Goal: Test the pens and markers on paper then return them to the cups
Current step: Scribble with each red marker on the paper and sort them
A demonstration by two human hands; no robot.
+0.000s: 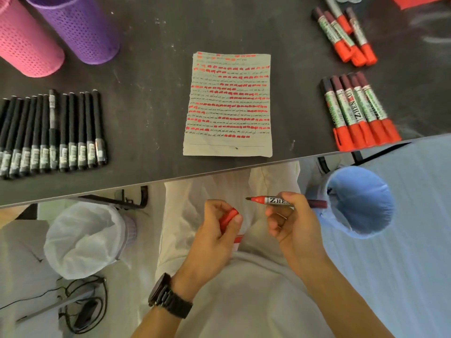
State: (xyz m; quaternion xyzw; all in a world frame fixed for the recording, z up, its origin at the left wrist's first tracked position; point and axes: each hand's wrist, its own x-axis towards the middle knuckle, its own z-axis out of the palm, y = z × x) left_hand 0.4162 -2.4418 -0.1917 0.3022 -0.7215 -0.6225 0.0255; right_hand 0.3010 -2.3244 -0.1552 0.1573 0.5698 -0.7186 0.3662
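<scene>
Pinched in the left hand point(217, 230) is a red cap point(228, 219), fingers curled tight around it, down in the lower middle of the frame below the table edge. Just to its right, the right hand point(290, 220) grips an uncapped red marker point(273, 200) lying level, tip pointing left; you can read "ZHEN" on the barrel before the fingers cover the rest.

Up on the dark table point(151, 98): pink cup point(26, 45) and purple cup point(80, 28) in the upper left, a row of black pens point(51, 132) at the left edge, a paper point(229, 103) full of red dashes and scribbles in the center, then two bunches of red markers point(358, 113) on the right, one also showing "ZHEN".

A blue-lined bin point(358, 203) sits beside the right hand.
</scene>
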